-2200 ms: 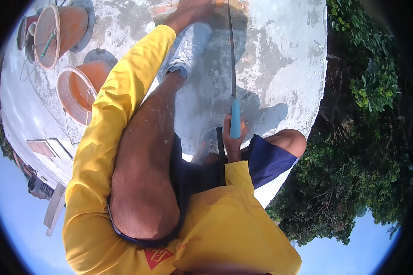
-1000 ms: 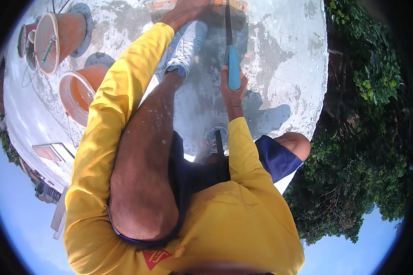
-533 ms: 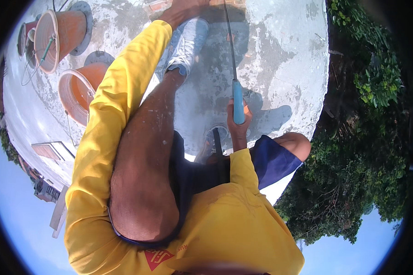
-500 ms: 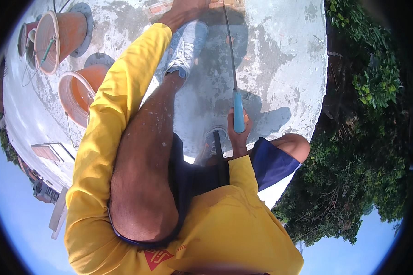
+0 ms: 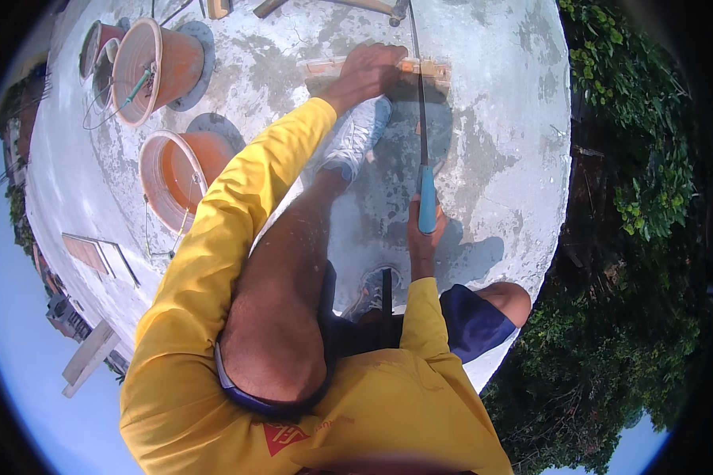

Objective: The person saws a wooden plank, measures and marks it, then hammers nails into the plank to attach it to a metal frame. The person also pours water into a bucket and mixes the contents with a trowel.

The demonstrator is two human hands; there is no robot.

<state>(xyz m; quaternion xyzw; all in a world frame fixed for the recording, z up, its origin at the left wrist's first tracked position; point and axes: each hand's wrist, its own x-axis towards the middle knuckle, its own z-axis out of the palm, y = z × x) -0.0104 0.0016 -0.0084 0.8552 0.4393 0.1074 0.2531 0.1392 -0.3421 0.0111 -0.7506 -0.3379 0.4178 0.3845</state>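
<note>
On concrete (image 5: 503, 150), right hand (image 5: 421, 240) gripping one saw (image 5: 427, 180), left hand (image 5: 368, 74) clasping one plank (image 5: 436, 71)

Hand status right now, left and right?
Left hand: at the orange-toned strip; can't tell whether its grip is closed.
Right hand: closed, holding the long blue-handled tool.

Orange buckets (image 5: 182, 71) on weathered concrete (image 5: 507, 134)
</note>
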